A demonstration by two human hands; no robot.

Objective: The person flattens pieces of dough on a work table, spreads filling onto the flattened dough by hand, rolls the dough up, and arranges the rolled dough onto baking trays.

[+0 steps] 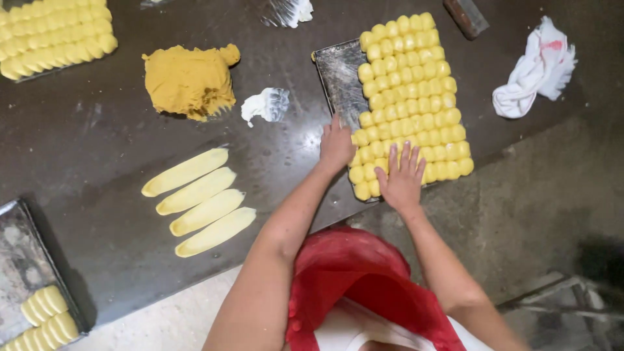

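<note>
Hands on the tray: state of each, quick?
Left hand: open, fingers resting against the dough balls at the tray edge, holding nothing.
Right hand: open, flat on the dough balls.

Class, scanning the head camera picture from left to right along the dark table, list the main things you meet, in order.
Corner tray with a few dough pieces → four long dough strips → mound of brownish dough → small crumpled white wrap → left hand → right hand → white cloth.

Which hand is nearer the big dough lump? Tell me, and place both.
Left. The left hand rests at the tray's near left edge, right of the dough lump. The right hand lies farther right, on the dough balls.
</note>
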